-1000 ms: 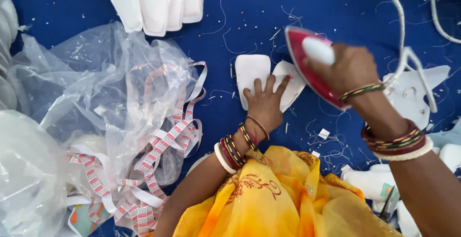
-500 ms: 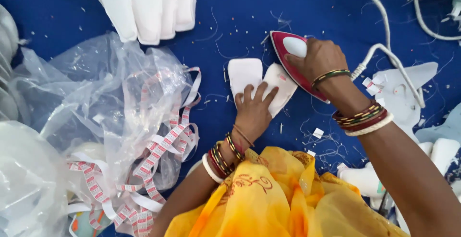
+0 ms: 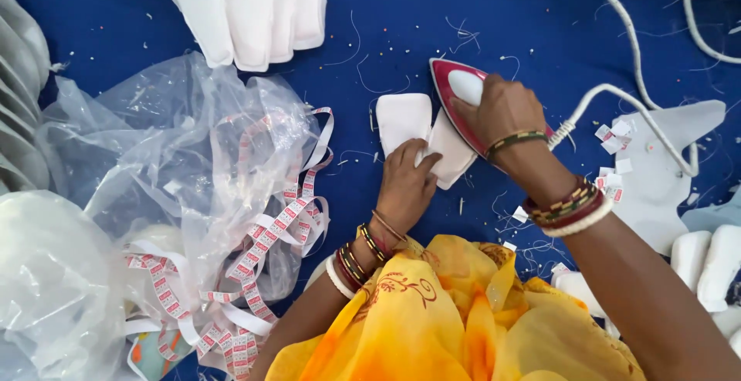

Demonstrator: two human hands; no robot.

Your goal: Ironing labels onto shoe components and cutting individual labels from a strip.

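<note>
Clear plastic bag (image 3: 177, 172): crumpled at far left on the blue tabletop (image 3: 370, 33), mouth open, so that its contents spill toward the middle.
Label tape (image 3: 270, 234): long white ribbon with red printed tags, looped loosely out of the bag, lying within reach of the left arm.
White padded pieces (image 3: 247, 6): stacked in a fanned row at top left, well apart from the pressing spot, apparently set aside in a batch.
Left hand (image 3: 405, 188): palm down, fingers spread flat and gripping nothing, pressing the lower edge of the white fabric piece, seemingly to keep it from sliding under the iron.
White fabric piece (image 3: 403, 117): small and rounded, flat on the tabletop at centre, one part bare, the other under the iron's nose.
Iron (image 3: 461, 103): red-edged with a white handle, tilted onto the right part of the fabric piece, just beside the left fingertips.
Right hand (image 3: 502, 111): closed round the iron's handle from above, wrist ringed with bangles.
White cord (image 3: 617, 103): running from the iron's rear off to the upper right, slack, clear of the pressing area.
Grey cut shape (image 3: 664, 172): flat at right, small loose tags scattered on it.
Yellow-orange cloth (image 3: 455, 319): draped across the lap at the lower edge.
</note>
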